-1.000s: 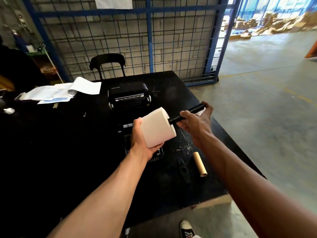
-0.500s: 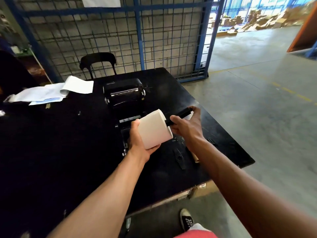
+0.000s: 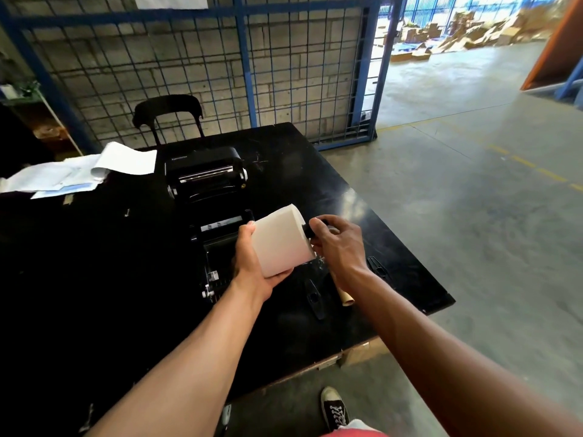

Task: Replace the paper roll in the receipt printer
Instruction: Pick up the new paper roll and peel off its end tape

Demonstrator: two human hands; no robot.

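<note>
So the black tabletop (image 3: 315, 171) carried the printer (image 3: 203, 171), lid flipped back and the bay open, too dark in there for me to see much. The new roll (image 3: 280, 241) wasn't in it yet. It was held up in the air just in front of the open bay, over the tabletop. The left hand (image 3: 252, 269) cupped it from below, thumb up by the top edge, fingers (image 3: 280, 274) wrapped under the paper. The right hand (image 3: 337, 244) sat close against the roll's right end, its fingers curled round the black spindle (image 3: 307, 236).

That's what changed: a second before, a long stretch of spindle stuck out of the right side, and by this point only a short stub showed between roll and right hand. So the spindle had gone nearly all the way into the roll. My guess is threading was about done and seating the roll in the bay came next. I couldn't tell if the spindle poked out the left end, since the left hand hid it. The old cardboard core (image 3: 344, 298) lay on the tabletop by the right wrist, already out.
</note>
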